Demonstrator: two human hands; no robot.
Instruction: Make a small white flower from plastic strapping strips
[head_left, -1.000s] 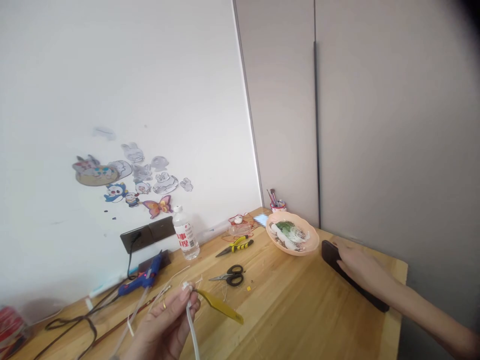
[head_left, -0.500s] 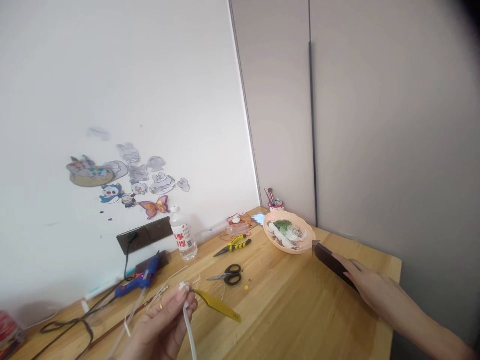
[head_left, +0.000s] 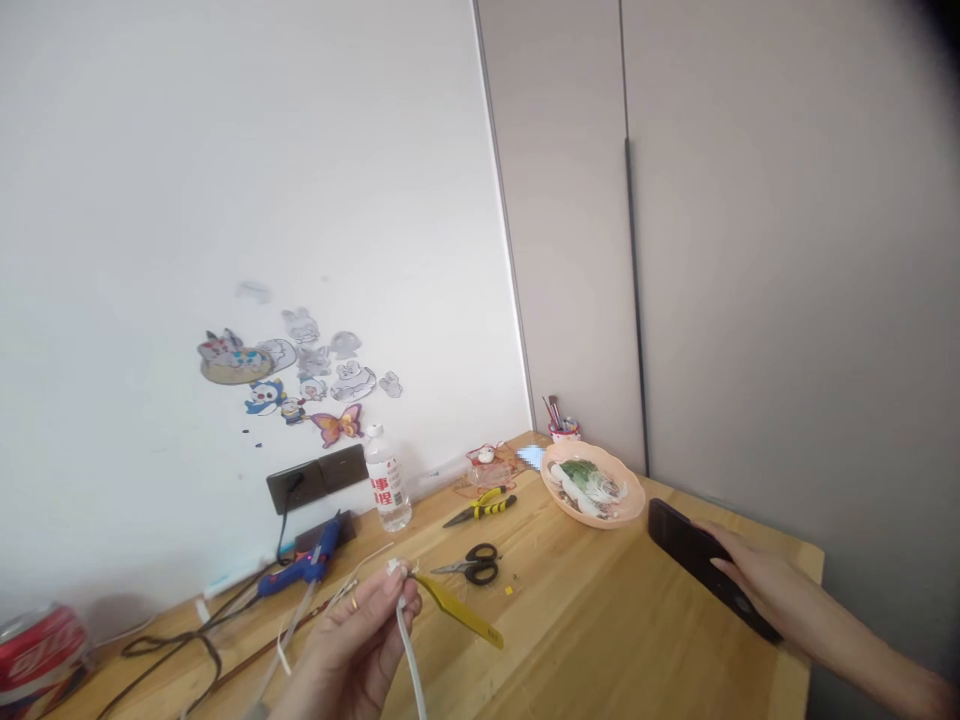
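Note:
My left hand (head_left: 365, 630) pinches the end of a white cord (head_left: 410, 650) at the front of the table. Yellow tweezers (head_left: 461, 608) stick out to the right from the same fingertips. On the right, my right hand (head_left: 754, 575) is wrapped round a dark phone (head_left: 694, 550), tilted near the table's right side. The phone's far end is close to a pink plate (head_left: 637, 500). Black-handled scissors (head_left: 480, 565) lie just beyond my left fingertips, and yellow-and-black pliers (head_left: 487, 508) lie behind them.
A clear bottle (head_left: 388, 485) stands by the wall, near a blue glue gun (head_left: 307, 560) with black cables. A red can (head_left: 41, 655) is at far left. A brush cup (head_left: 564, 430) stands in the back corner. The wooden table (head_left: 637, 620) ends at a grey cabinet (head_left: 787, 300).
My view has swung a little left and up, bringing more of the can into sight. More of the phone shows in my right hand; my left hand keeps hold of the cord and tweezers.

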